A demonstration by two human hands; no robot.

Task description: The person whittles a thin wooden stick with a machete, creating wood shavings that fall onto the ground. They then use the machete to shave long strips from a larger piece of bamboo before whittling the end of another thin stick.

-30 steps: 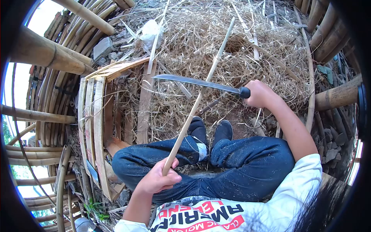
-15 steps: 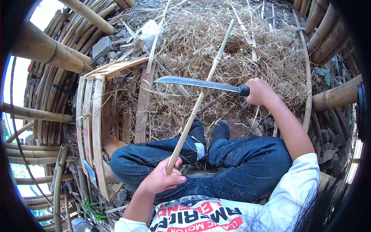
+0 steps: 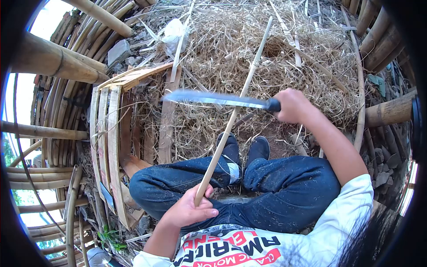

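Observation:
My left hand (image 3: 191,208) is wrapped round the lower end of a long, pale bamboo strip (image 3: 219,150), which slants up and away to the right over the shavings. My right hand (image 3: 291,106) grips the black handle of a long knife (image 3: 213,99). The blade points left and crosses the strip around its middle, apparently touching it. Motion blurs the blade toward its tip.
Curly bamboo shavings (image 3: 213,58) cover the ground ahead. A wooden crate (image 3: 114,147) stands at the left, with a plastic bag (image 3: 172,35) beyond it. Bamboo poles (image 3: 49,130) line the left side, and another pole (image 3: 387,111) juts in at the right.
The knife and my right hand have shifted slightly left, with the blade still across the strip. My left hand keeps its hold, and the view has moved slightly.

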